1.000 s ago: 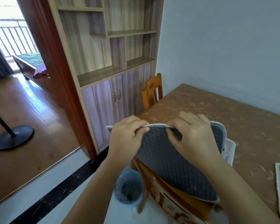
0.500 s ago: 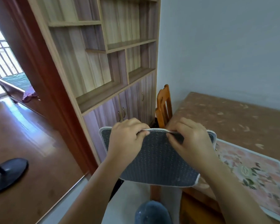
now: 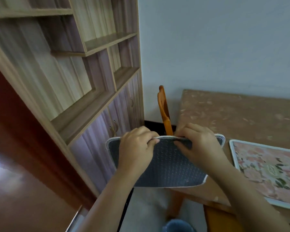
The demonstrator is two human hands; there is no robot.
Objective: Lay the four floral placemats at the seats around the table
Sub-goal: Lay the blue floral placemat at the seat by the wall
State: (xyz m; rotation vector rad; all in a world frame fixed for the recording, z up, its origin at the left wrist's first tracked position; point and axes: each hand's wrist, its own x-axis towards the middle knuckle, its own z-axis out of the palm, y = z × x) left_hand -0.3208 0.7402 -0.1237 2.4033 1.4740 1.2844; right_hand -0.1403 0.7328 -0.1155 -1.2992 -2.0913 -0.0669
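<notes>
Our left hand (image 3: 137, 146) and right hand (image 3: 197, 143) both pinch the top edge of a floral placemat (image 3: 171, 168). The fingers curl over its white stitched border and the thumbs press on the side facing us. The two hands sit close together near the middle of that edge, apart from each other. The placemat hangs down from this grip with its grey dotted backing turned toward us, so its printed face is hidden. It is held in the air at the left end of the bench (image 3: 233, 114), with its lower right corner in front of the bench's near corner.

Just to the right, a second placemat (image 3: 266, 166) lies flat on the bench near its front edge, pink flowers up and framed in white. The bench top is brown with a pale leaf pattern.

Behind the held placemat stands an orange wooden chair (image 3: 164, 111), seen edge-on at the bench's left end. Left of it a wood-grain cabinet (image 3: 90, 81) with open shelves and lower doors rises against a pale wall (image 3: 216, 47). A red-brown door frame (image 3: 23, 131) stands further left. Below our arms, the rim of a blue bin (image 3: 177, 226) shows on the light floor.
</notes>
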